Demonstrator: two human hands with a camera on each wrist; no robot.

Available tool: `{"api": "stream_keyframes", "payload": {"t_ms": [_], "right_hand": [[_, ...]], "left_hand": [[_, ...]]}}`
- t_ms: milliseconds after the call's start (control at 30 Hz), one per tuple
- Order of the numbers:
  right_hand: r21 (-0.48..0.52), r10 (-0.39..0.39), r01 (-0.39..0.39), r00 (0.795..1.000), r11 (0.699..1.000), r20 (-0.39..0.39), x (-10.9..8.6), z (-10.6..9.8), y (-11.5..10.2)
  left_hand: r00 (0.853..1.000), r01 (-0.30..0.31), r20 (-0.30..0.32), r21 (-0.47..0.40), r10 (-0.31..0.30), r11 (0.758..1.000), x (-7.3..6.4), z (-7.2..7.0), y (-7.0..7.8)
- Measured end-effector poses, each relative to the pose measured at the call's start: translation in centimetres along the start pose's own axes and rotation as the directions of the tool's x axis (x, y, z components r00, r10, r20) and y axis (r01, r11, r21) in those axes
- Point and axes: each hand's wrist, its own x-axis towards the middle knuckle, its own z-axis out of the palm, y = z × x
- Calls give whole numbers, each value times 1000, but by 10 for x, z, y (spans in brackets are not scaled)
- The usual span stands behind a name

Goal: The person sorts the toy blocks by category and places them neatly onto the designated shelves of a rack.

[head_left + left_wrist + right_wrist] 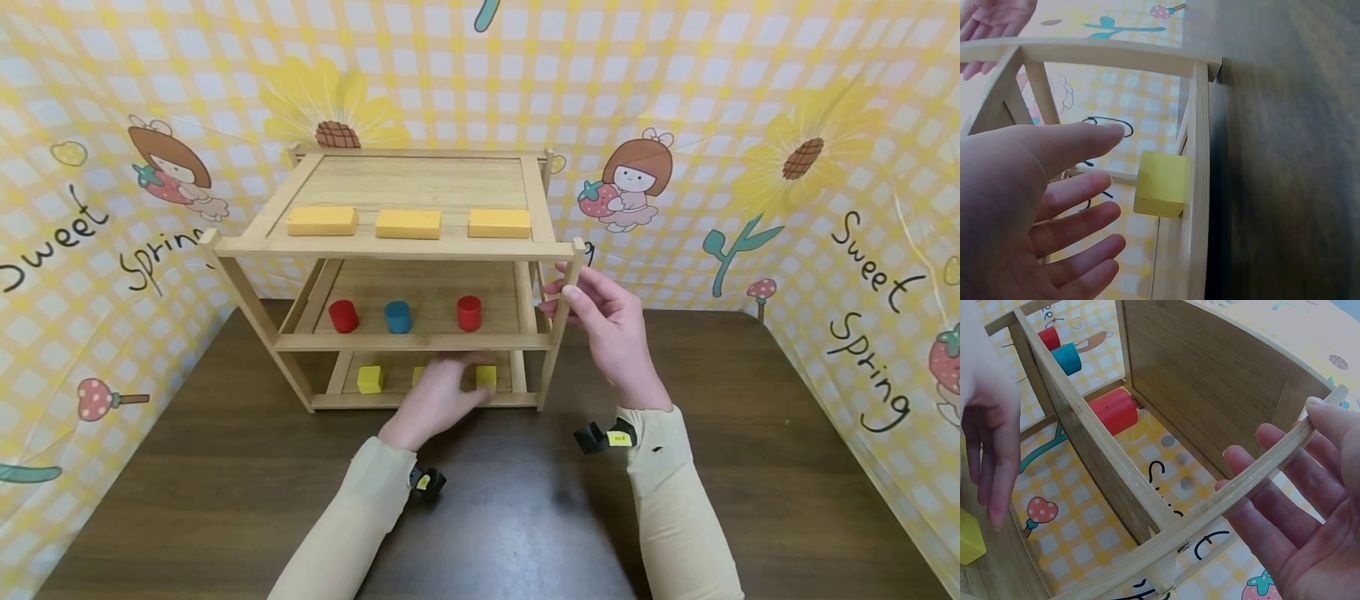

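Note:
A three-tier wooden shelf (420, 342) stands on the table. My left hand (442, 390) is at its bottom tier, fingers spread and nothing in the grasp. In the left wrist view a yellow cube (1161, 184) lies just beyond the fingertips, apart from them. The bottom tier holds a left cube (370, 380), a middle cube partly hidden by my left hand, and a right cube (486, 377), all yellow. My right hand (611, 325) holds the shelf's front right post (1241, 478), the thumb on the front and the fingers behind.
Three yellow-orange blocks (408, 224) lie along the top tier's front. On the middle tier are a red cylinder (343, 316), a blue cylinder (398, 317) and another red cylinder (469, 313). A checked cloth (480, 100) hangs behind the dark table (510, 517).

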Motion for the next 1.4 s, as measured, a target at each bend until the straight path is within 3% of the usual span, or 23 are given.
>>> {"api": "stream_keyframes", "payload": {"t_ms": [200,633,1133,1267,1400], "right_hand": [[-4,2,-2,1000,1000,-1,0,0,1],[-20,4,-4,1000,1000,3,0,-1,1],[-18,17,-17,1000,1000,24,2,3,-1],[-127,45,-39,998,991,40,-1,0,-4],[-311,83,-65,996,948,43,-11,-11,-8]], "left_hand": [[998,-50,-30,39,51,998,-13,-3,5],[990,-139,-15,96,141,986,-41,-9,27],[971,-239,6,99,240,966,-49,3,46],[964,-266,4,85,266,960,-49,7,53],[957,-290,7,79,290,954,-49,11,61]]}}
